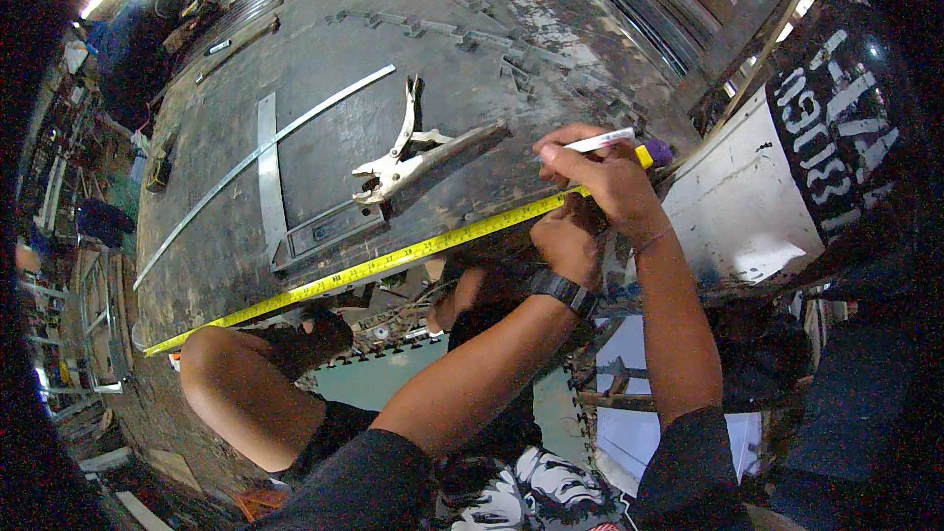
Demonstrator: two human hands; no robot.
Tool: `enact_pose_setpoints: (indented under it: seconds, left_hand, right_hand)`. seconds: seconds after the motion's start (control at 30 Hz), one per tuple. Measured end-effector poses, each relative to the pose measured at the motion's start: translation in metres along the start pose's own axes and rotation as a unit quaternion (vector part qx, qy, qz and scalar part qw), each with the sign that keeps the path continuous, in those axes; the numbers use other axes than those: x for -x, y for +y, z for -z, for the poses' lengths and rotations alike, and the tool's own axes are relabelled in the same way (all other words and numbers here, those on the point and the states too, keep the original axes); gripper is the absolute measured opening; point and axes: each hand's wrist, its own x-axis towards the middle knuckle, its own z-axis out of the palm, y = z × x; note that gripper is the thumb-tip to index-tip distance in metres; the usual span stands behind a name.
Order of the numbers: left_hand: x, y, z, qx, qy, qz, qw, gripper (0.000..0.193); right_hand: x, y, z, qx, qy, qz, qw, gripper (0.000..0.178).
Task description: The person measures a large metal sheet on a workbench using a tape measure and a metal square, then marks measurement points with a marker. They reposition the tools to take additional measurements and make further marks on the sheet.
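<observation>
A yellow tape measure (423,254) is stretched along the near edge of the dark worktable, its blade running from the far left corner to my hands. My left hand (568,244), with a dark watch on its wrist, is closed at the blade's right end; its fingertips are partly hidden. Just above it, my right hand (615,182) grips a white marker (602,142), which points to the right. Beside the right hand sits a yellow and purple piece (651,152), apparently the tape's case. Locking clamp pliers (393,167) lie left of my hands.
A thin metal strip (211,197) crosses a flat metal bar (268,162). A rectangular metal piece (334,233) lies near the blade. Small brackets (462,37) are scattered farther back. A white and black container (752,187) stands at right. My bent knee (221,374) is by the table edge.
</observation>
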Motion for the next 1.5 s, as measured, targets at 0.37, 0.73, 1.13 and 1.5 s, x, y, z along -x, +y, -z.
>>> enact_pose_setpoints:
  seconds: [0.37,0.73,1.13,1.5]
  left_hand:
    - [-0.009,-0.028,-0.002,0.573,-0.072,0.113,0.809,0.029]
    - [0.014,0.015,-0.007,0.205,0.080,0.163,0.962,0.020]
    - [-0.011,-0.025,0.012,-0.115,0.019,-0.026,0.993,0.021]
    - [0.005,0.005,0.002,-0.059,0.057,-0.034,0.996,0.037]
  right_hand:
    - [-0.017,0.014,-0.012,0.156,-0.159,-0.028,0.974,0.026]
    - [-0.019,0.017,0.004,0.218,-0.100,0.004,0.971,0.028]
    - [-0.025,0.026,0.024,0.200,-0.092,0.023,0.975,0.020]
    - [-0.027,0.036,0.034,0.140,-0.118,0.015,0.983,0.017]
